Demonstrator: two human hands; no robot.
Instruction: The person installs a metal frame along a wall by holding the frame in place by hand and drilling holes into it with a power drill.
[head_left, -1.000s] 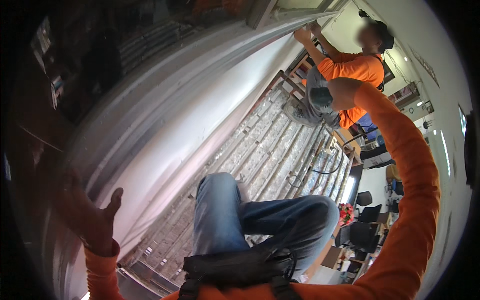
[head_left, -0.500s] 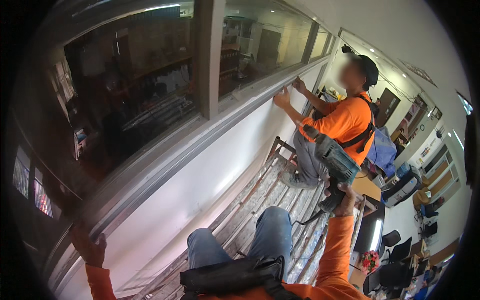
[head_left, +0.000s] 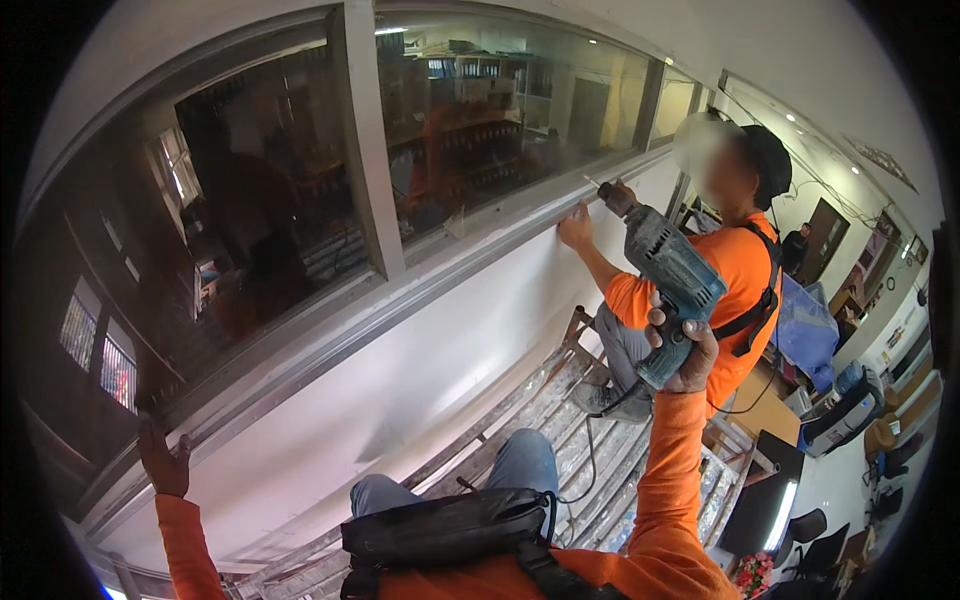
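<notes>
My right hand (head_left: 690,355) grips the handle of a green-grey power drill (head_left: 665,260), raised in front of a co-worker; its bit points up-left toward the window wall, and its cord hangs down. My left hand (head_left: 168,465) rests open at the metal ledge (head_left: 300,325) below dark glass panes (head_left: 250,200), thumb apart from the fingers. Farther along the same ledge, the co-worker's hands (head_left: 575,228) are on it, partly hidden behind the drill.
The co-worker (head_left: 740,260) in orange crouches on a slatted metal platform (head_left: 530,420) beside a white wall, very close on my right. My bent knees rest below me. Beyond are desks, office chairs (head_left: 820,545), a blue tarp (head_left: 805,320) and another person (head_left: 795,250).
My view has swung up toward the windows. The drill has risen and now points toward the window wall. My left hand has stayed by the ledge.
</notes>
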